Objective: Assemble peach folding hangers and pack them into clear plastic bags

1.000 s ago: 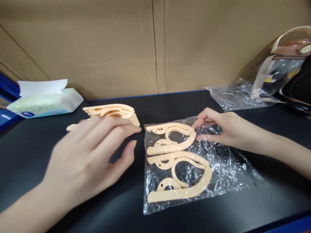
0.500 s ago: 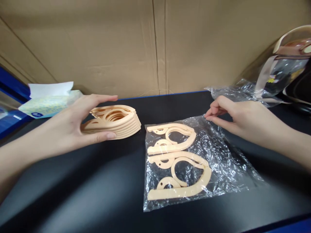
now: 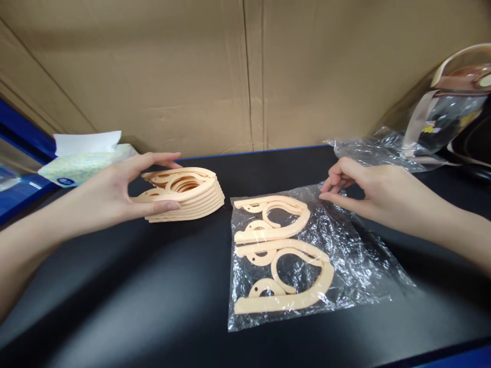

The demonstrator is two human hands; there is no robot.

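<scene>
A neat stack of beige folding hangers [image 3: 186, 204] sits at the left of the black table. My left hand [image 3: 130, 191] wraps its left end, thumb along the near side and fingers on the far side, partly hidden. To the right, a clear plastic bag [image 3: 364, 276] lies flat, with an upper folding hanger [image 3: 284, 233] and a lower folding hanger [image 3: 286, 305] side by side in it. Over the bag's far edge, my right hand [image 3: 356, 186] has its fingers curled and thumb near the index fingertip. Whether plastic is pinched there is unclear.
Behind my left hand stands a tissue pack [image 3: 82, 161] with a white sheet sticking out. At the back right are crumpled clear plastic [image 3: 379, 151] and a transparent bottle [image 3: 456, 120] with a strap. A cardboard wall [image 3: 172, 76] rises along the table's [image 3: 134, 301] far edge.
My left hand has closed more tightly round the hanger stack. My right hand has shifted slightly left and down over the bag's far edge. The bag lies as before.
</scene>
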